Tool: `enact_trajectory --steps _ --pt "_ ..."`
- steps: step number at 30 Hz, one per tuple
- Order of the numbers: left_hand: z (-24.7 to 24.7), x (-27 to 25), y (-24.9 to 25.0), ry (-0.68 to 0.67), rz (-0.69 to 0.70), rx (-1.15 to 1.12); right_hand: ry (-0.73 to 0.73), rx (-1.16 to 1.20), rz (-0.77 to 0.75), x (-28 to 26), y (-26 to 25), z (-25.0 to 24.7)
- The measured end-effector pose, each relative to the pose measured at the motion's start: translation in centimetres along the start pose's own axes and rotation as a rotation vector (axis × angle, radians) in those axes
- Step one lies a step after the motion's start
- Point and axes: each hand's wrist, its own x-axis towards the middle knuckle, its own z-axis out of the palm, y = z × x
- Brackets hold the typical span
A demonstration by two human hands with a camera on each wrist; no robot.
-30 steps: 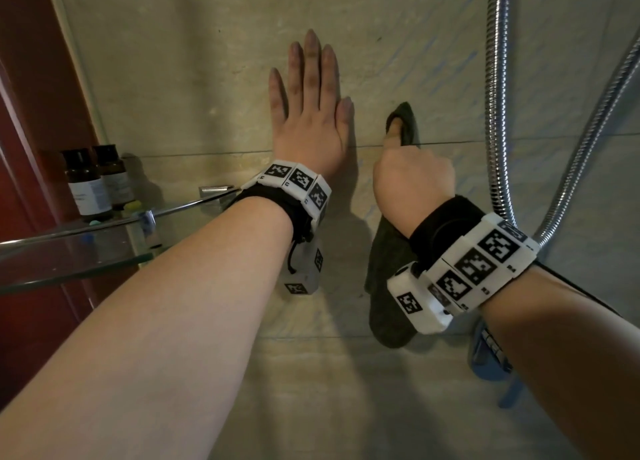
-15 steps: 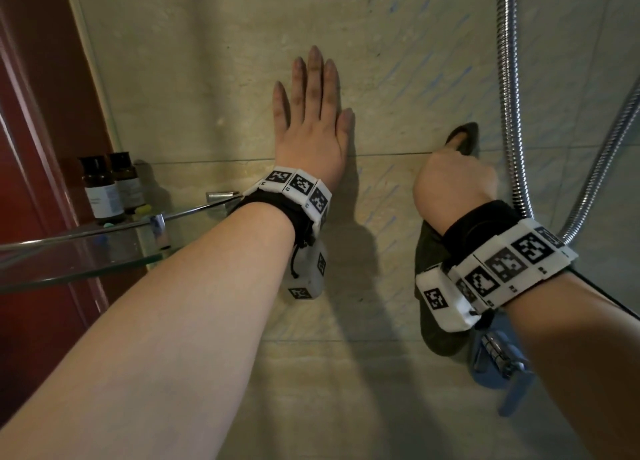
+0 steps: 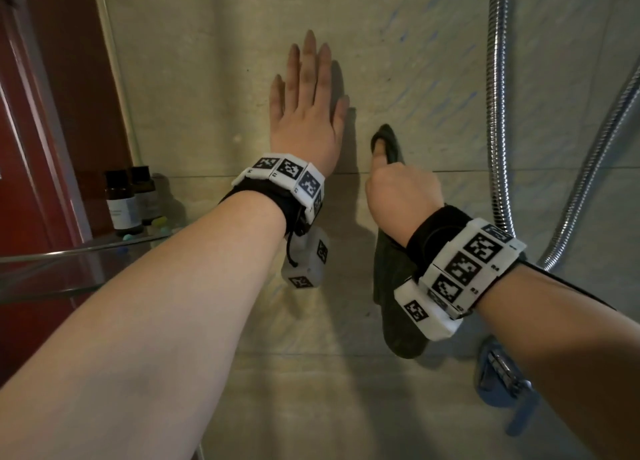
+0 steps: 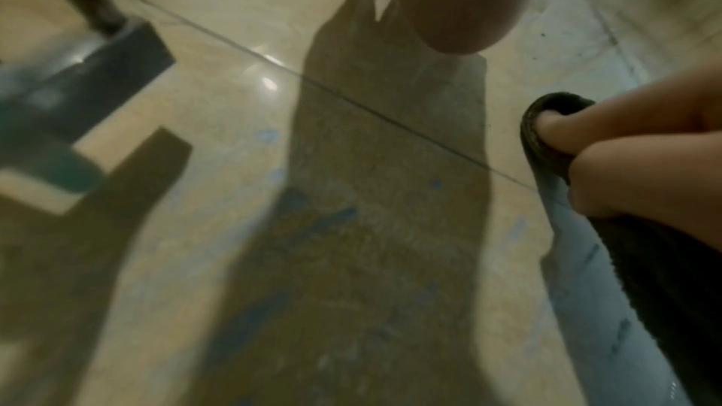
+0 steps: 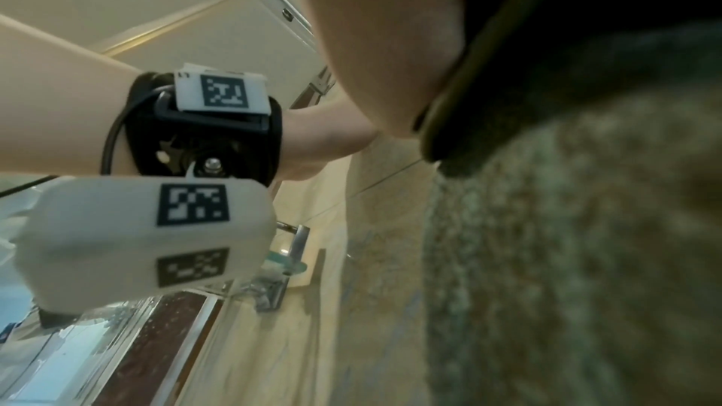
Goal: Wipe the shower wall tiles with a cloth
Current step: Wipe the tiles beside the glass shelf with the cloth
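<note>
My left hand (image 3: 306, 110) lies flat on the beige shower wall tiles (image 3: 415, 61), fingers straight and pointing up. To its right, my right hand (image 3: 398, 193) grips a dark green cloth (image 3: 398, 307) and holds it against the wall at the tile joint. The cloth's top fold wraps over the fingers and the rest hangs down below the wrist. In the left wrist view the cloth (image 4: 547, 147) shows bunched round the right hand's fingers (image 4: 609, 165). The right wrist view is filled by the cloth (image 5: 566, 243) close up.
Two chrome shower hoses (image 3: 498, 113) hang down the wall at the right, with a chrome tap fitting (image 3: 502, 380) below my right forearm. At the left a glass shelf (image 3: 52, 269) carries two small brown bottles (image 3: 121, 200). A red door frame (image 3: 34, 148) borders the far left.
My right hand with the cloth swept right towards the hoses, then back left beside the left hand. The left hand stayed flat on the wall.
</note>
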Motion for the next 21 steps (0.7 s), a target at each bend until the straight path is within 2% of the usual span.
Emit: enact_trajectory --steps 5,10,16,21 --pt "0.8 1.5 -0.4 -0.014 0.021 0.018 0.007 -0.032 0.009 1.1 -0.4 -1.2" --pt "1.9 1.5 -0.2 0.038 0.021 0.028 0.0 -0.06 0.06 1.6 0.5 -1.8" --pt "2.3 1.5 -0.1 0.084 0.019 0.027 -0.069 -0.076 0.174 1.8 1.3 -1.5" --pt "2.4 1.5 -0.1 0.084 0.016 0.019 -0.131 -0.02 0.207 2.1 1.0 -1.9"
